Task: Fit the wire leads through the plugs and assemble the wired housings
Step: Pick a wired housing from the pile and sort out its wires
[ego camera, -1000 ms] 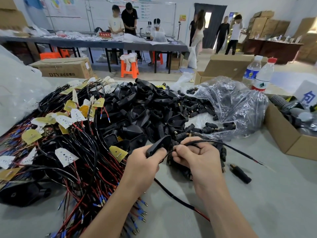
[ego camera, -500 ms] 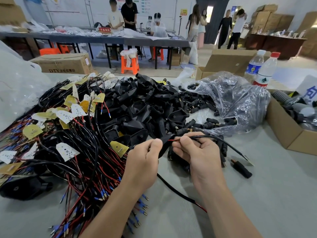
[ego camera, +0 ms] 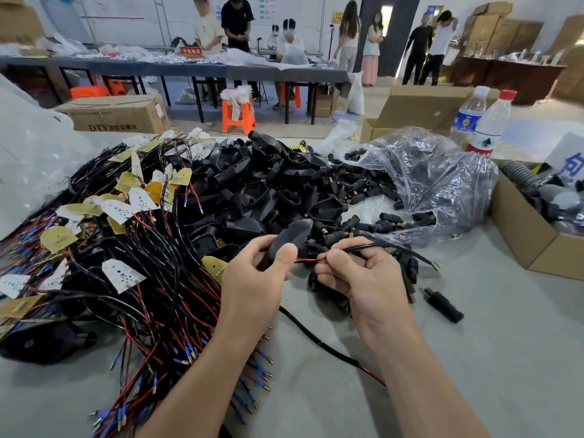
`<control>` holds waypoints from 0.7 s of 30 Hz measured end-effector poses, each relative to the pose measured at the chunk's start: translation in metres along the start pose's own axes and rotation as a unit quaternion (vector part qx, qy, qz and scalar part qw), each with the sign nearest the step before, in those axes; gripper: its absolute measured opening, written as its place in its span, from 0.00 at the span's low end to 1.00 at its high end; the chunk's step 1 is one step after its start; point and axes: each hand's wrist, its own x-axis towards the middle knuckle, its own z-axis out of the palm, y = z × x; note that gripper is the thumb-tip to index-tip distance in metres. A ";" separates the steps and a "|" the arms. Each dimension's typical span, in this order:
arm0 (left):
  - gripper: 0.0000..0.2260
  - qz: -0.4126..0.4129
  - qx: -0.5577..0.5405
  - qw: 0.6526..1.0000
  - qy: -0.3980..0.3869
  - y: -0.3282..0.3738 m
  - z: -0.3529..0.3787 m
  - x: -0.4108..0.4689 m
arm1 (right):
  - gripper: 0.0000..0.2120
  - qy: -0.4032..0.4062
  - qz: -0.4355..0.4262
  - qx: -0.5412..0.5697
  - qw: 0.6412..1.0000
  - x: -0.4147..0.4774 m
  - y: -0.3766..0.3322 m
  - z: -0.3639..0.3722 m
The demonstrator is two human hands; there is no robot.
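Pinching a thin red lead (ego camera: 306, 260) between thumb and forefinger, the right hand (ego camera: 363, 279) holds it stretched toward the left hand (ego camera: 256, 279), whose fingers and thumb curl round a black housing (ego camera: 290, 238) raised above the table (ego camera: 474, 358). The lead disappears behind the left thumb at the housing's lower end, so threading this unit looks under way rather than finished; whether the tip has entered the shell is hidden. A black cable (ego camera: 379, 246) arches over the right hand's fingers and ends bare-tipped to the right, not yet fitted to anything. Near the right hand a lone plug (ego camera: 442, 303) lies on the table apart from the rest, probably the one meant for this wire. Farther out, most of the job appears to be left: a heap of empty housings (ego camera: 268, 191), loose plugs (ego camera: 363, 191) spilling from a clear plastic bag (ego camera: 442, 184), and on the left a big tangle of red and black wire harnesses (ego camera: 142, 263) with ferruled ends. A dark cluster just behind the right hand may be finished pieces, but I cannot tell.
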 end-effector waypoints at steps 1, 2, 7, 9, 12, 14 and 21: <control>0.12 -0.013 -0.008 1.000 -0.001 0.000 0.000 0.000 | 0.06 0.009 -0.006 -0.005 1.000 0.001 0.001 0.000; 0.13 -0.022 -0.014 1.000 -0.009 -0.001 0.001 0.000 | 0.06 0.015 -0.011 -0.011 1.000 0.001 0.001 -0.001; 0.13 -0.019 -0.024 0.996 -0.086 0.000 0.003 0.000 | 0.02 -0.015 -0.026 -0.086 0.996 0.000 0.003 0.001; 0.18 -0.022 -0.021 0.995 -0.091 0.000 0.000 0.000 | 0.02 -0.026 -0.040 -0.127 0.991 0.000 0.003 0.000; 0.28 -0.024 -0.009 0.996 -0.089 0.001 -0.004 0.002 | 0.05 -0.021 -0.058 -0.181 0.982 0.000 0.005 -0.003; 0.24 -0.036 -0.003 0.992 -0.121 0.002 -0.006 0.002 | 0.09 0.009 -0.059 -0.221 0.973 0.001 0.007 -0.003; 0.19 -0.083 0.015 0.981 -0.174 0.011 -0.008 0.000 | 0.15 0.139 -0.102 -0.332 0.927 -0.003 0.011 0.000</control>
